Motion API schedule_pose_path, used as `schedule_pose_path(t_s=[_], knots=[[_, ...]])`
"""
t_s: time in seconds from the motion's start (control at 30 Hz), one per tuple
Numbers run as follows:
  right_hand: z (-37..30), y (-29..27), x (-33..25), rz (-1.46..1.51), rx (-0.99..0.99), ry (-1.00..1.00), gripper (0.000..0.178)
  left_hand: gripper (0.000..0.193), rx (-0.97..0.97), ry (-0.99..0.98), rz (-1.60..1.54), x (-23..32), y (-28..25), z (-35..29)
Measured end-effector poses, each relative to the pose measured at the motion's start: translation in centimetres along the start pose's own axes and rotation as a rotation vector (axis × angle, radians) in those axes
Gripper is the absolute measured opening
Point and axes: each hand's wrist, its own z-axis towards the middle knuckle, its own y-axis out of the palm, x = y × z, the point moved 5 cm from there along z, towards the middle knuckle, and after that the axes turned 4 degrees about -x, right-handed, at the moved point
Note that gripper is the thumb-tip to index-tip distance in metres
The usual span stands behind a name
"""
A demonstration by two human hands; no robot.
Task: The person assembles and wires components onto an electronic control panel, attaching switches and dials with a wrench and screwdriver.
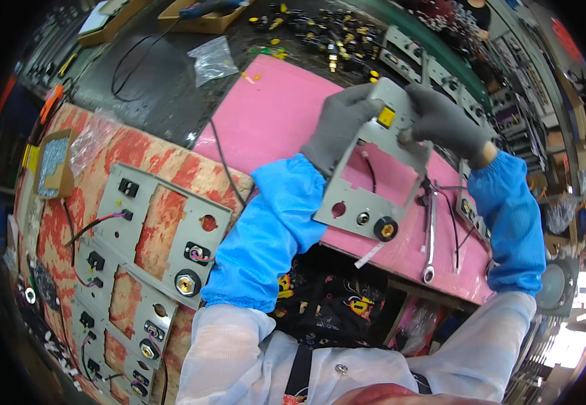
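Observation:
A grey metal panel [348, 194] with a large cutout is held up, tilted, over the pink sheet. My left hand [341, 125], in a grey glove, is closed on its left edge, the thumb beside a yellow square part [386, 117]. The gloved right hand [444, 123] grips the panel's upper right side, thumb on its face; some of its fingertips are hidden. A black round connector with a brass centre [386, 229] sits at the panel's lower corner, next to a small metal socket [363, 219]. Below my right hand, a combination wrench [431, 236] lies on the pink sheet [276, 111].
Several similar panels [161, 182] with wired parts lie on the red-worn board at left. A small box of screws [53, 165] stands beyond them. Black and yellow connectors [333, 40] are heaped at the back, near a clear plastic bag [212, 61]. More panels [401, 54] stand back right.

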Motion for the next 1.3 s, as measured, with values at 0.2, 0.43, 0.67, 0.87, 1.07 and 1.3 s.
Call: schedule_pose_path(t_s=[0.2,0.43,0.67,0.87,1.07,1.3], knots=[[0.3,-0.3,0.5,0.013,-0.177,-0.094,0.074,0.042,-0.050,-0.028,-0.157,0.2,0.2,0.0],[-0.4,0.3,0.9,0.296,-0.229,-0.190,0.080,0.040,-0.071,-0.042,-0.224,-0.4,0.4,0.1],[-3.2,3.7,1.6,-0.301,0.554,-0.167,0.056,0.043,0.098,-0.148,0.325,0.0,-1.7,0.5],[-9.0,5.0,-2.3,-0.103,0.658,-0.368,0.054,0.039,0.329,0.296,1.014,4.4,-0.7,-1.3],[-11.2,4.5,-2.0,0.511,0.979,-0.456,0.039,0.043,-0.241,0.232,0.240,2.5,12.2,-5.7],[-11.0,2.8,12.9,0.198,1.095,-0.074,0.041,0.052,-0.242,0.055,0.081,0.3,16.4,-12.2]])
